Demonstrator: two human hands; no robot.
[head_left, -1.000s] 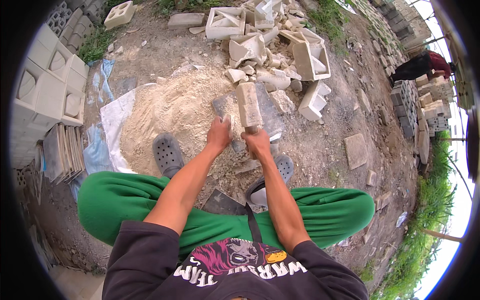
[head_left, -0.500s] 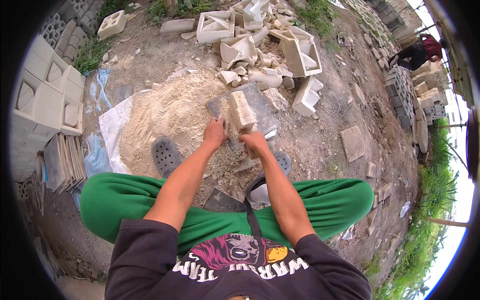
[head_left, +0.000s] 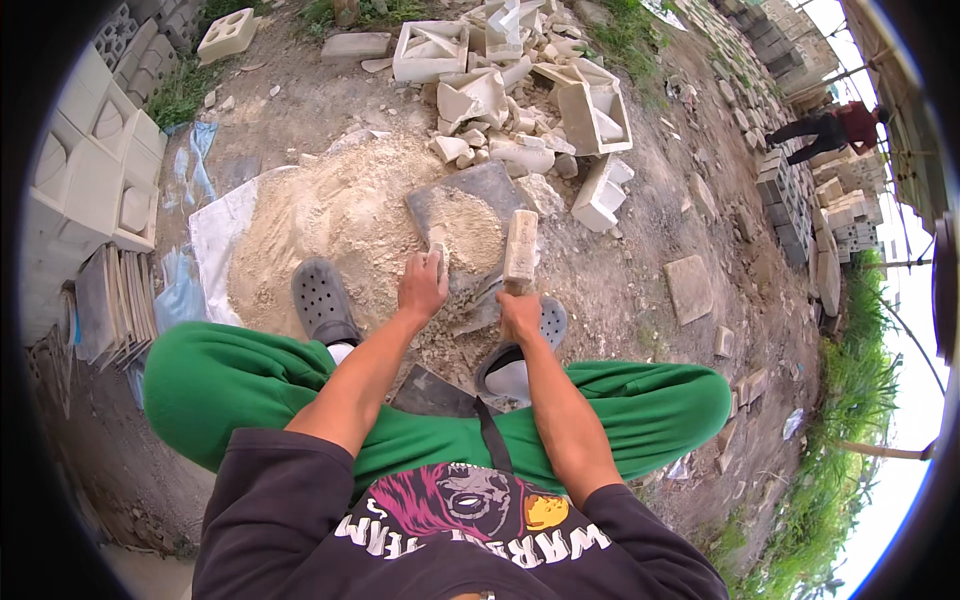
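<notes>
My right hand (head_left: 519, 316) grips the handle of a dusty, block-headed mallet (head_left: 520, 245), its pale head pointing away from me just right of a dark slab. Crushed pale grit (head_left: 465, 232) lies on this dark slab (head_left: 440, 198). At the slab's near left edge my left hand (head_left: 423, 286) is closed, with a small pale piece showing at its fingertips; its kind is unclear. A large heap of pale crushed stone (head_left: 320, 215) spreads to the left, partly over a white sheet (head_left: 213, 250).
Broken pale blocks (head_left: 520, 150) are piled beyond the slab. Stacked blocks (head_left: 90, 190) and thin boards (head_left: 125, 300) stand at left. My grey clogs (head_left: 322, 300) flank the work spot. A flat stone (head_left: 688, 288) lies right; another person (head_left: 835, 132) bends at far right.
The mallet has moved from above the slab to its right side, uncovering the grit. My left hand has shifted slightly nearer to me and left.
</notes>
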